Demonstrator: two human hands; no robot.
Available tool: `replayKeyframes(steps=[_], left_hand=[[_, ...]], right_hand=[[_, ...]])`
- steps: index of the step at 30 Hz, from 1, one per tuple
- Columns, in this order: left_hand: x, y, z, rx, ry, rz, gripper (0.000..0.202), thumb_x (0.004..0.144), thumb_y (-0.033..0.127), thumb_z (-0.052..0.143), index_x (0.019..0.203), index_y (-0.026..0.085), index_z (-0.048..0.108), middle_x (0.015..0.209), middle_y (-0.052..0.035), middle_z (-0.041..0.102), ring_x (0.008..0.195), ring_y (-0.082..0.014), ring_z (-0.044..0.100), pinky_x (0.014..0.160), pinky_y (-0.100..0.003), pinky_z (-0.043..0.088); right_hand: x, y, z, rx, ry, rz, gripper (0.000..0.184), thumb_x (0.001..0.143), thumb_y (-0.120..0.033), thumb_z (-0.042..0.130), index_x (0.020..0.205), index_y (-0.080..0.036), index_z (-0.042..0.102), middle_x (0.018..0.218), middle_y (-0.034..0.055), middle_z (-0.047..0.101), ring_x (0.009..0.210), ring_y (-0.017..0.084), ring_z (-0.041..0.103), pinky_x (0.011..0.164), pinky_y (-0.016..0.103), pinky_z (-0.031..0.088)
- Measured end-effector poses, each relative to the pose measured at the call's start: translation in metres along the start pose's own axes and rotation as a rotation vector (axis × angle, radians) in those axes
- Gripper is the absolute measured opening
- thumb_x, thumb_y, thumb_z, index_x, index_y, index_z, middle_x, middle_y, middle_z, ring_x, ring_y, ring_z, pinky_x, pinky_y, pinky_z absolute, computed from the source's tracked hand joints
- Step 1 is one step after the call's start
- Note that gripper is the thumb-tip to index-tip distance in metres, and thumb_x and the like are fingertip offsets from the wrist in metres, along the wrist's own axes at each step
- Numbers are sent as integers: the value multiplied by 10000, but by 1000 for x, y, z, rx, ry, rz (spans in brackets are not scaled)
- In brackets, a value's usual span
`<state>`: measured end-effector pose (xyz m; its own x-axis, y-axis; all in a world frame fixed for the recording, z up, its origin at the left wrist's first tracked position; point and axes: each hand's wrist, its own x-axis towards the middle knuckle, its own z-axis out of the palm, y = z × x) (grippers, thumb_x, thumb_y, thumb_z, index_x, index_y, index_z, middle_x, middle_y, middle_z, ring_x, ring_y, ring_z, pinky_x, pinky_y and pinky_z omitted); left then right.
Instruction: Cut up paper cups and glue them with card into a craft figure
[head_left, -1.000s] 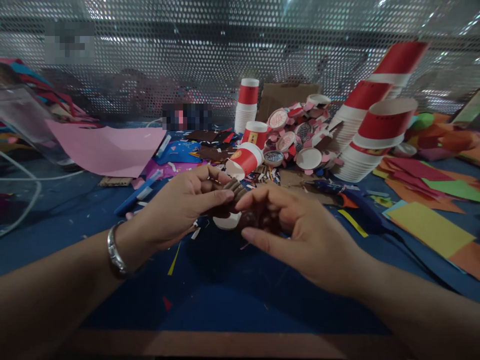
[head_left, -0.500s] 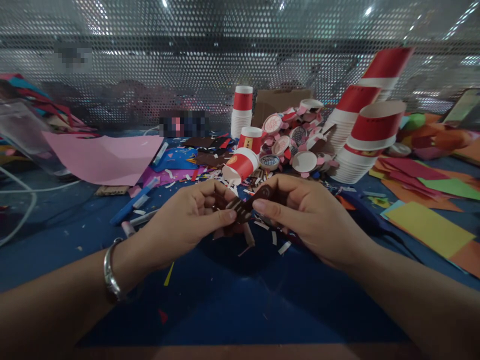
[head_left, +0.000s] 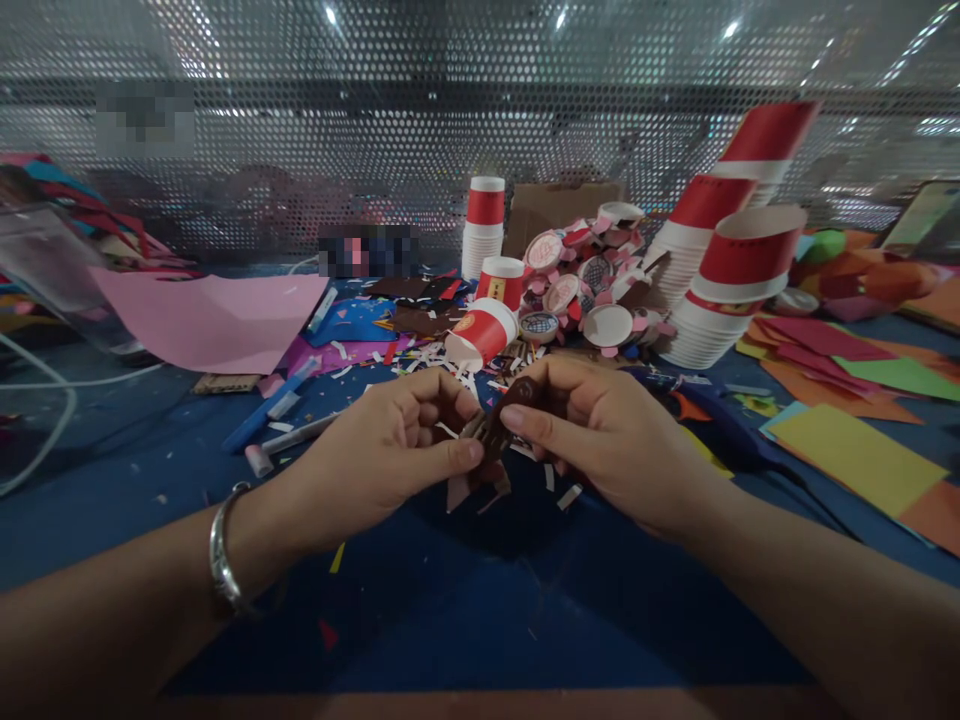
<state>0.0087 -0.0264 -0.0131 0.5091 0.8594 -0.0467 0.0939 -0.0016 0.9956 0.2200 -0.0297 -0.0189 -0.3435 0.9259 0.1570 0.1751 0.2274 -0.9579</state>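
My left hand [head_left: 379, 455], a silver bangle on its wrist, is closed in a pinch on the left end of a small dark brown paper piece [head_left: 516, 400]. That end shows narrow, lighter strips. My right hand [head_left: 619, 435] grips the other end between thumb and fingers, so both hands share the piece just above the table. Fingers cover much of it. Pinkish-brown scraps [head_left: 491, 478] show just below it; I cannot tell if they are attached. Beyond the hands lie a tipped red-and-white paper cup [head_left: 482, 333] and loose paper clippings.
Stacked paper cups [head_left: 709, 330] lean at the right, near a heap of decorated paper discs [head_left: 562, 290]. Coloured paper sheets [head_left: 859, 455] lie on the far right. Pink paper [head_left: 217, 320], a blue marker [head_left: 262, 410] and a white cable [head_left: 71, 400] are on the left.
The brown piece has turned more upright between my fingers, and my hands have drawn slightly closer together. Both hands still hold it. The view has shifted a little.
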Motion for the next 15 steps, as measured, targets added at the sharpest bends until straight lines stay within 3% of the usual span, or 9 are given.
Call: replayKeyframes(steps=[11, 15], left_hand=[[-1, -2, 2, -48, -18, -30, 231, 875, 250, 773, 911, 187, 554, 833, -33, 718, 722, -147, 706, 614, -236, 567], [0, -3, 3, -42, 3, -44, 231, 882, 257, 767, 907, 183, 550, 801, -3, 663, 706, -136, 694, 596, -221, 558]], right_hand=[[-1, 0, -1, -24, -25, -19, 91, 916, -246, 691, 914, -170, 641, 763, -35, 618, 639, 97, 542, 566, 227, 430], [0, 0, 0, -18, -28, -7, 110, 934, -266, 679, 927, -161, 647, 757, -27, 620, 637, 101, 539, 558, 233, 427]])
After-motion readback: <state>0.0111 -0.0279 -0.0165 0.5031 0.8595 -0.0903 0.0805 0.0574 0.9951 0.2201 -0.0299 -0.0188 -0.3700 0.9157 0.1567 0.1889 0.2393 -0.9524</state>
